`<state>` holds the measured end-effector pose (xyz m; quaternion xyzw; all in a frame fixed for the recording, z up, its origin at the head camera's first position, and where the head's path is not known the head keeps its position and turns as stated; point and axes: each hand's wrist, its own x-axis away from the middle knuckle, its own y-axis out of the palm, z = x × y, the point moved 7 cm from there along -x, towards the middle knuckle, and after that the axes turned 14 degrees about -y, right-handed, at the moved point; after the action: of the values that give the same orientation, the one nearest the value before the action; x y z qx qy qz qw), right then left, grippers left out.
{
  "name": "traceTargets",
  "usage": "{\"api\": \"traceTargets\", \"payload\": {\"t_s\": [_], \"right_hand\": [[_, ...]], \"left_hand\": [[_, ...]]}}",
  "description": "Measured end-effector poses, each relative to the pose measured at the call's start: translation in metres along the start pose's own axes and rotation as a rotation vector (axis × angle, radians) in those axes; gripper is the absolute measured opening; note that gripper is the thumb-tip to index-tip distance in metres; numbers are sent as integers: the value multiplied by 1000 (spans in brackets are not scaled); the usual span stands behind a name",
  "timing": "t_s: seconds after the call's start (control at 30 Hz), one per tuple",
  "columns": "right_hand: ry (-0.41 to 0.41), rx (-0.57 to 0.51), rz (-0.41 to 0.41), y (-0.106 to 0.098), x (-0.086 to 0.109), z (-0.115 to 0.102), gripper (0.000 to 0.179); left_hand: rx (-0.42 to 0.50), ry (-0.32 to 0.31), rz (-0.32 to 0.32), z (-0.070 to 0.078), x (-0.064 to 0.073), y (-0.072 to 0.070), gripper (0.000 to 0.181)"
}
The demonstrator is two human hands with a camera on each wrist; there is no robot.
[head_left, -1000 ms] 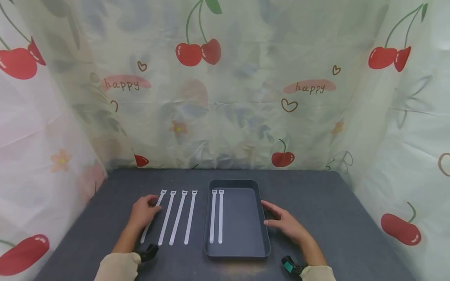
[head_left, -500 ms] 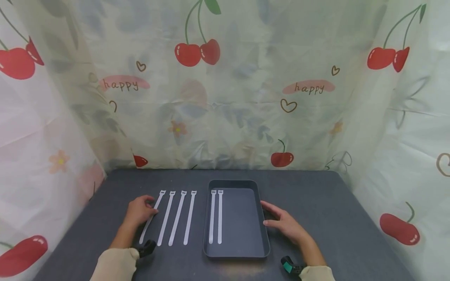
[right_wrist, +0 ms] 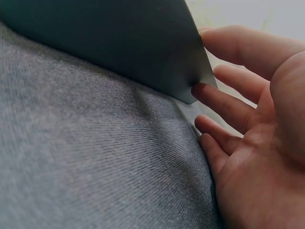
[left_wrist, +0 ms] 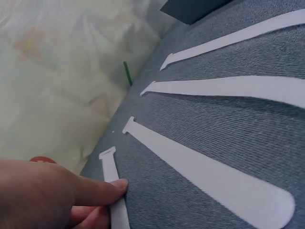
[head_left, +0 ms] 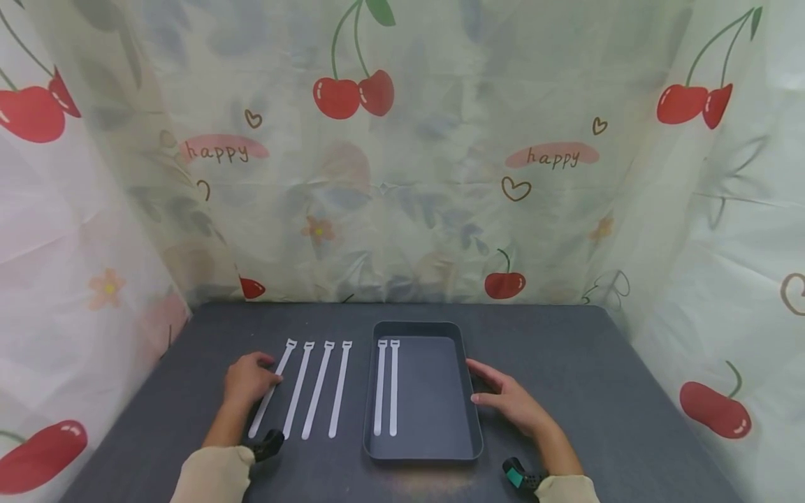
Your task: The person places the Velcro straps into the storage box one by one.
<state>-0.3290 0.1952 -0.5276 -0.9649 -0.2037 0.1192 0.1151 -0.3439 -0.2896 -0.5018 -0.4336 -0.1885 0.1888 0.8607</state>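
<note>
My left hand (head_left: 248, 381) is over the leftmost white hook-and-loop cable tie (left_wrist: 110, 167), pinching its middle; the thumb lies across the top in the left wrist view. The fingertips behind the strip are partly hidden. Several more white cable ties (head_left: 318, 391) lie to its right in a slanted row on the table. Beside them stands a dark grey rectangular tray (head_left: 437, 398), with two cable ties (head_left: 394, 388) side by side along its left. My right hand (head_left: 512, 402) touches the tray's right wall with extended fingertips, the fingers spread in the right wrist view.
The dark grey table (head_left: 547, 342) is enclosed at the back and sides by a pale printed curtain (head_left: 434, 209) with cherries. Black bands (head_left: 269, 445) sit on both wrists, below cream sleeves (head_left: 214, 475).
My left hand has shifted slightly left along with the leftmost cable tie, which showed a slight bend half a second ago. My right hand and the tray have stayed put.
</note>
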Motion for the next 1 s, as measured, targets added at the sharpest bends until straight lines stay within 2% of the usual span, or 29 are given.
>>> {"api": "traceTargets", "payload": {"t_s": [0.1, 0.27, 0.5, 0.6, 0.83, 1.0], "right_hand": [[-2, -5, 0, 1, 0, -1, 69], [-6, -13, 7, 0, 0, -2, 68], [-18, -18, 2, 1, 0, -2, 68], [-8, -11, 4, 1, 1, -2, 68], [2, -9, 3, 1, 1, 0, 69], [2, -8, 2, 0, 1, 1, 68]], "left_hand": [[-13, 31, 21, -2, 2, -1, 33], [-17, 120, 27, 0, 4, -3, 29], [3, 187, -70, 0, 2, -5, 33], [2, 230, -93, 1, 2, -7, 33], [24, 242, -102, 3, 4, -11, 26], [55, 241, -110, 7, 8, -16, 28]]}}
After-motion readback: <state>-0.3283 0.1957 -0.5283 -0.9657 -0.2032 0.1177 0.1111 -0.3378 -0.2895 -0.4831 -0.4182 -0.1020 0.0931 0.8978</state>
